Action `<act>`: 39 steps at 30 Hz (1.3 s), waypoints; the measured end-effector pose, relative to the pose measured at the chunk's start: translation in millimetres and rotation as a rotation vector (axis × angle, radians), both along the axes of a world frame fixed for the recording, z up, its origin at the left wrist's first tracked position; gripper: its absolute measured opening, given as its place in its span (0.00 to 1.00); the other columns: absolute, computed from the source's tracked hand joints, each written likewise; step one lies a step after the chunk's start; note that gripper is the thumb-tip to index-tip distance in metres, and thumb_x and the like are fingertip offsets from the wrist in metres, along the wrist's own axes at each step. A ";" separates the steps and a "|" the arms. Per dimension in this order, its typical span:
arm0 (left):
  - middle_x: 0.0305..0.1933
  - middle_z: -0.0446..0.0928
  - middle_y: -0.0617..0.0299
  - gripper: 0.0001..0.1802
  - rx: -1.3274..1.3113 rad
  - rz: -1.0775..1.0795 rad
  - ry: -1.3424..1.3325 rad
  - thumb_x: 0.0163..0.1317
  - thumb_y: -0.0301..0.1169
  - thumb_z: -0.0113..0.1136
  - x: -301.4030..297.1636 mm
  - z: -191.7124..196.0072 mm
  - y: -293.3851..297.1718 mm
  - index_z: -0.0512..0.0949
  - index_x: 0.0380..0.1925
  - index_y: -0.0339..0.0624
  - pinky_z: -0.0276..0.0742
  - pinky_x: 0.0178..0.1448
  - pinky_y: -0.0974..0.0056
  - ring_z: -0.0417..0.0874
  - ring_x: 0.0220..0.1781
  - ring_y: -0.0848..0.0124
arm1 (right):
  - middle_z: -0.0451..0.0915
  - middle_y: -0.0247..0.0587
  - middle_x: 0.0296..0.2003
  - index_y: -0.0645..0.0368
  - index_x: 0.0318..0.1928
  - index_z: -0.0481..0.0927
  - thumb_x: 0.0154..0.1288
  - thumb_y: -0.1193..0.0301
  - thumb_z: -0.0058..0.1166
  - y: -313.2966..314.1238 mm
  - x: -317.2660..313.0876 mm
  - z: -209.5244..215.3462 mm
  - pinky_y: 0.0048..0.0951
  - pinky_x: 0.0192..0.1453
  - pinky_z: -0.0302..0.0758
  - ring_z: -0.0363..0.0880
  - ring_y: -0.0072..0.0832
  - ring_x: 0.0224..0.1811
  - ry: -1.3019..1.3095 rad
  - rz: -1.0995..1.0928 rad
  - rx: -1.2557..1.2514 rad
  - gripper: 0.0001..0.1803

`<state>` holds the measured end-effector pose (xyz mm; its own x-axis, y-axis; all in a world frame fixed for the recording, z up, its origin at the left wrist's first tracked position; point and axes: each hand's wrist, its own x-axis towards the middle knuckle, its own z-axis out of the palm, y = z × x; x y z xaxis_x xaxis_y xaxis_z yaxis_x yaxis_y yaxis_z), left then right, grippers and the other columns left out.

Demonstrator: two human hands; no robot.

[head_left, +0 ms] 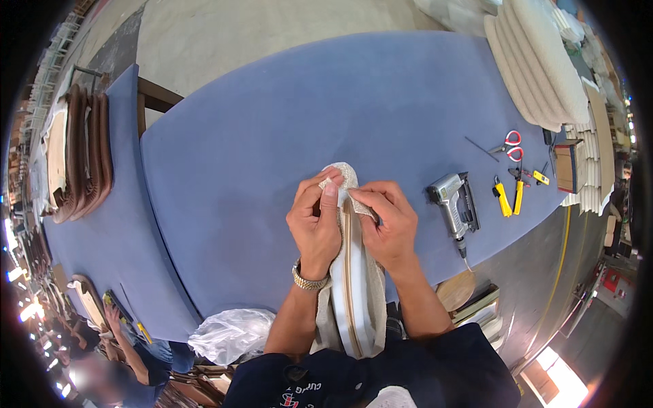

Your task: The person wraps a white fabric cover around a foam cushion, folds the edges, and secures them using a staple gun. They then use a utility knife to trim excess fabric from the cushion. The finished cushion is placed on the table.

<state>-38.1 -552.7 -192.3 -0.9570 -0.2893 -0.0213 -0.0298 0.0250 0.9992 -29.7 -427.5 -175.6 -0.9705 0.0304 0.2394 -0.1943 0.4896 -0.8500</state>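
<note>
A long padded panel (360,292) stands on edge between my forearms, one end against my body. White foam shows on both sides of a narrow brown strip along its middle, and beige fabric (326,326) hangs loose at its sides. At the panel's far, rounded end, my left hand (314,221) is closed, pinching the fabric between thumb and fingers. Opposite it, my right hand (391,228) grips another fold of the same fabric. Both hands almost meet there. A metal-banded watch (307,277) circles my left wrist.
To the right on the blue table (272,115) lie a staple gun (449,202), red-handled scissors (513,144) and yellow-handled tools (502,197). Beige padded panels (534,68) are stacked far right, brown ones (92,149) left. A plastic bag (231,334) sits near left; another person (129,353) works beyond.
</note>
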 end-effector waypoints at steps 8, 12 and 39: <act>0.46 0.86 0.58 0.13 -0.118 -0.114 -0.268 0.77 0.32 0.59 -32.9 3.2 -21.7 0.88 0.43 0.35 0.75 0.46 0.70 0.82 0.44 0.76 | 0.85 0.41 0.33 0.59 0.42 0.88 0.64 0.78 0.62 -0.8 -30.5 -5.7 0.29 0.39 0.78 0.84 0.30 0.35 -0.207 -0.082 -0.181 0.07; 0.40 0.87 0.59 0.14 -0.012 -0.222 0.019 0.76 0.33 0.60 -50.8 -16.9 -29.9 0.87 0.38 0.33 0.78 0.39 0.68 0.83 0.36 0.75 | 0.85 0.36 0.30 0.62 0.40 0.86 0.68 0.74 0.63 -6.8 -29.8 -23.6 0.28 0.37 0.75 0.79 0.20 0.32 -0.309 -0.137 -0.440 0.04; 0.27 0.80 0.68 0.12 0.383 -0.464 -0.542 0.69 0.35 0.62 -96.5 -33.0 -36.0 0.85 0.31 0.38 0.69 0.32 0.68 0.75 0.27 0.80 | 0.82 0.29 0.26 0.66 0.38 0.85 0.72 0.71 0.63 23.3 -101.9 -29.1 0.21 0.35 0.75 0.76 0.12 0.29 -0.476 0.183 -0.509 0.09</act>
